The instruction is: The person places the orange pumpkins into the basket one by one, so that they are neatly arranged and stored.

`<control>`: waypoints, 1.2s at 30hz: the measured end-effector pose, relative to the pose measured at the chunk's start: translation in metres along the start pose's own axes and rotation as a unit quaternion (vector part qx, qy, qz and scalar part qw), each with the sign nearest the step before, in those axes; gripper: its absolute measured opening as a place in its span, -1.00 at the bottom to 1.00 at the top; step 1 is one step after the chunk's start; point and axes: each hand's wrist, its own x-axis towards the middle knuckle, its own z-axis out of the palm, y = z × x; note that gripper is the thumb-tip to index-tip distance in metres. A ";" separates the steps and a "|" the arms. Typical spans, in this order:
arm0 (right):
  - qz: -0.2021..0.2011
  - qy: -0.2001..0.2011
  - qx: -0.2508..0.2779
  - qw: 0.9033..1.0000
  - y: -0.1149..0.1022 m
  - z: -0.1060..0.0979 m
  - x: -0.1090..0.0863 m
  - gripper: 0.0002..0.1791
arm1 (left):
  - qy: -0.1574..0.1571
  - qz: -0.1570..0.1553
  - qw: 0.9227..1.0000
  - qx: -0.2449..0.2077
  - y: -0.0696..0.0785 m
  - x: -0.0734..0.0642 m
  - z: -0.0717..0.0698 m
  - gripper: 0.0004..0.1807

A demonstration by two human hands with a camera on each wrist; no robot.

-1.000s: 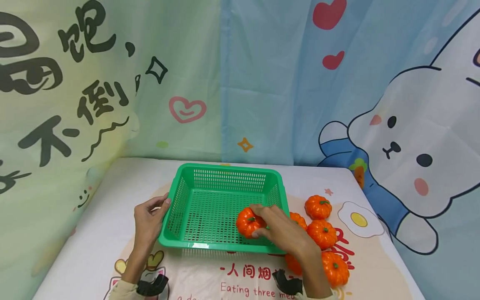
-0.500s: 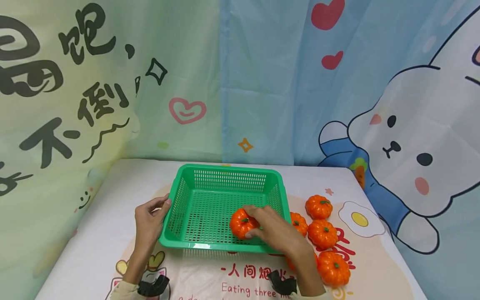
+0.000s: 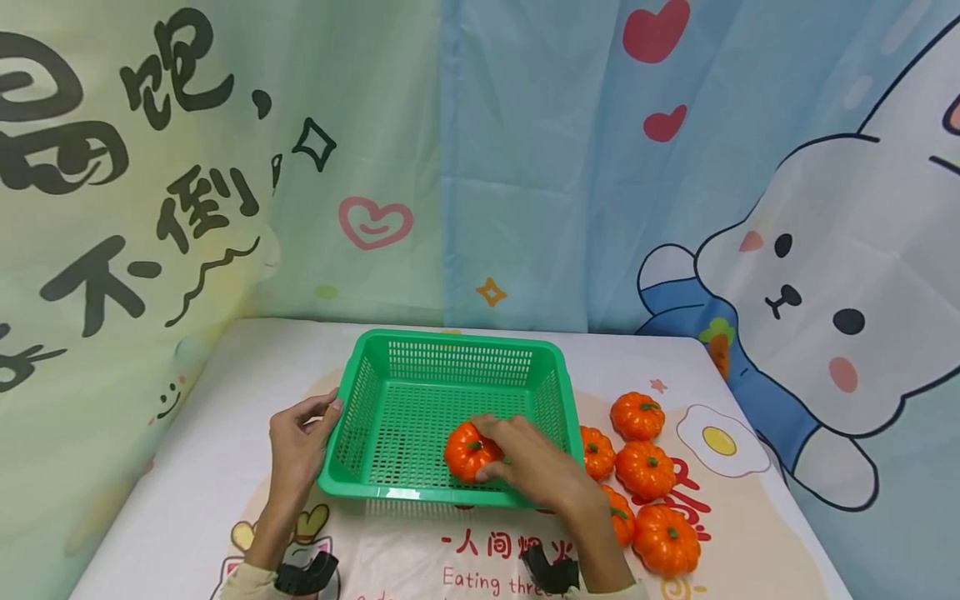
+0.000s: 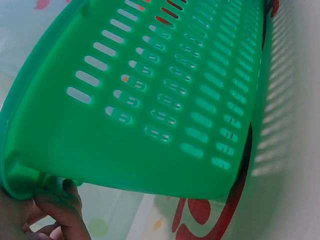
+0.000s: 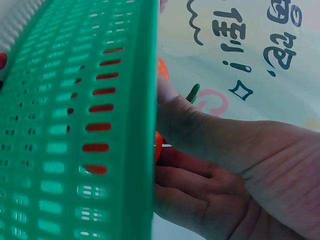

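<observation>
Right hand (image 3: 536, 462) grips mini pumpkin (image 3: 465, 454) — I'd guess light, stiff, slick, best held thumb-to-fingers across its sides — left hand (image 3: 295, 435) pinches slotted basket (image 3: 408, 493).

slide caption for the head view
Left hand on basket, right hand holding a pumpkin, five more pumpkins on the table.

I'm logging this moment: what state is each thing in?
Green basket: open-topped, gripped at its left edge.
Held pumpkin: gripped; whether touching the basket's floor, unclear.
Left hand: gripping the basket.
Right hand: gripping one pumpkin.
Five other pumpkins: unheld, right of the basket.
Tablecloth: spread out.
Backdrop: hanging, creased.
</observation>
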 end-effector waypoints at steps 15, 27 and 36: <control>0.003 -0.018 0.000 1.000 -0.006 0.013 0.007 -0.29 | 0.005 -0.001 1.000 0.000 0.000 -0.002 0.000 -0.65; -0.002 -0.027 0.003 1.000 -0.009 0.022 0.017 -0.28 | 0.005 0.003 1.000 0.000 0.000 0.000 0.000 -0.66; -0.021 -0.027 -0.008 0.999 -0.010 0.028 0.022 -0.31 | 0.004 0.003 1.000 -0.005 -0.002 0.000 0.000 -0.66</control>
